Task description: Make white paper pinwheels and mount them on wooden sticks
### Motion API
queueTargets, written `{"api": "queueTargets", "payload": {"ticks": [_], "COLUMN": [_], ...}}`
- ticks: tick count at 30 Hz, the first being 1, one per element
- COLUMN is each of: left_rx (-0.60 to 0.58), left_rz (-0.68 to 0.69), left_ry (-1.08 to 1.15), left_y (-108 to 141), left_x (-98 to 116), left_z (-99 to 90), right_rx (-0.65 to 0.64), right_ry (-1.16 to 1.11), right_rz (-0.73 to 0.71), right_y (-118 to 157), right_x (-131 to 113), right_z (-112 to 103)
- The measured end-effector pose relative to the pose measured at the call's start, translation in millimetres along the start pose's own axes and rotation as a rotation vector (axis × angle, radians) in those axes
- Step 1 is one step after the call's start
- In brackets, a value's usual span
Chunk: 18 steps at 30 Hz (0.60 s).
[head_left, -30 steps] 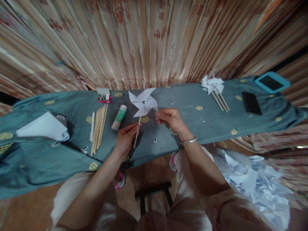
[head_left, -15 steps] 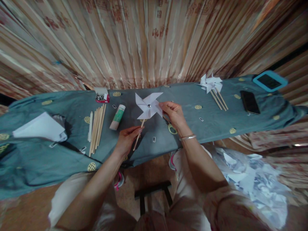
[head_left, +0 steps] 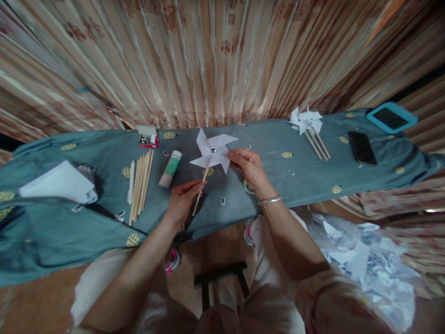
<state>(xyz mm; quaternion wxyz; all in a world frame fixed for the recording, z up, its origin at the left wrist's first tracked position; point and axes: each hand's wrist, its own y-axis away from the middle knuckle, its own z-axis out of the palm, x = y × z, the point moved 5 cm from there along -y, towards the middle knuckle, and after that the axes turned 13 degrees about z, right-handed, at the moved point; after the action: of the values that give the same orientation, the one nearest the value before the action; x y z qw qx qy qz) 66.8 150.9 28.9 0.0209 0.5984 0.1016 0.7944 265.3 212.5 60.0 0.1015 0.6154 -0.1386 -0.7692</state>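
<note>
A white paper pinwheel point(head_left: 216, 143) with a silver pin at its centre is held up over the cloth-covered table. My left hand point(head_left: 183, 197) pinches its thin wooden stick point(head_left: 199, 197) between thumb and fingers. At the right-hand blades, the fingers of my right hand point(head_left: 248, 167) are closed together against the paper; the exact contact is partly hidden. Behind that hand, a pair of scissors shows only a yellow-green handle loop point(head_left: 248, 187). Left of the pinwheel lies a green and white glue stick point(head_left: 170, 169).
Several wooden sticks point(head_left: 141, 188) and a white candle-like stick point(head_left: 131, 182) lie at left, near folded white paper point(head_left: 57, 183). An open box of pins point(head_left: 149, 139) sits behind. Finished pinwheels point(head_left: 306, 121), a phone point(head_left: 362, 147) and a blue-framed device point(head_left: 392, 117) lie right. A bag of paper scraps point(head_left: 371, 264) stands below.
The pinwheel's blades have turned slightly clockwise around the pin. My right hand has shifted a little at the blade edge, while my left hand keeps its hold on the stick.
</note>
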Motion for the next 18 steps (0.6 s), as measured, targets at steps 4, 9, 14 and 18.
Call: {"api": "queueTargets", "payload": {"ticks": [4,9,14,18], "left_rx": [0.004,0.02,0.023,0.027], "left_rz": [0.013,0.025,0.024,0.026], "left_ry": [-0.01,0.003,0.007,0.008], "left_y": [-1,-2,-2,-2], "left_x": [-1,-3,-2,-1], "left_z": [-1.2,-2.7,-2.6,-2.3], "right_rx": [0.005,-0.009,-0.033,-0.059], "right_ry": [0.02,0.011,-0.025,-0.037], "right_rz": [0.011,0.021,0.071,0.095], "right_y": [-1,0,4,6], "right_x": [3,5,6,7], "right_z": [1,6,11,16]}}
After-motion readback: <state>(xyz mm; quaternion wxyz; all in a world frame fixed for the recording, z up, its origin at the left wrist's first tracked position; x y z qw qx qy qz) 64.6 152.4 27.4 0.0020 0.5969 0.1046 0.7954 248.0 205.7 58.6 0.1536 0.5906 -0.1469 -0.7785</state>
